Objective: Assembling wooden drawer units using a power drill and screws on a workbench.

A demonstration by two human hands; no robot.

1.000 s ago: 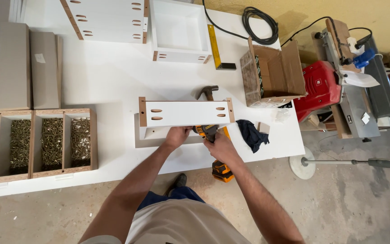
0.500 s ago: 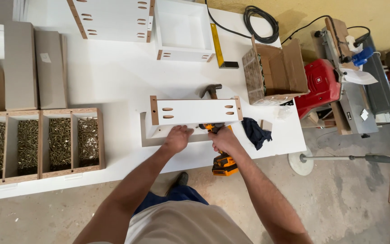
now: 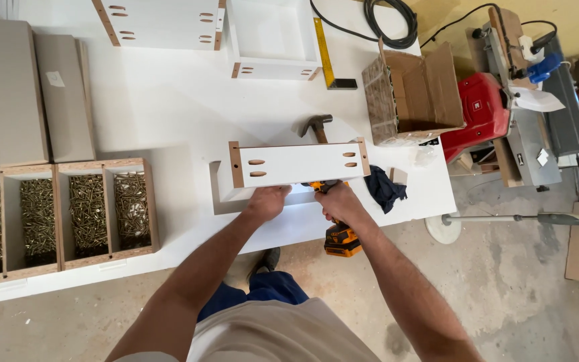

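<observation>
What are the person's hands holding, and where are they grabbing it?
The right hand grips the orange cordless drill by its handle. The left hand steadies the white drawer box at its near bottom edge.

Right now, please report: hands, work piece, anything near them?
Left hand steadies white drawer box. Right hand grips orange drill. Hammer and dark cloth lie close by.

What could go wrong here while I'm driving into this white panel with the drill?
The left hand steadies the white panel right next to the orange drill held by the right hand; a slipping bit might hit the fingers. The dark rag lies close to the drill and could catch in it. The hammer rests just behind the panel, so a shove could knock it.
</observation>
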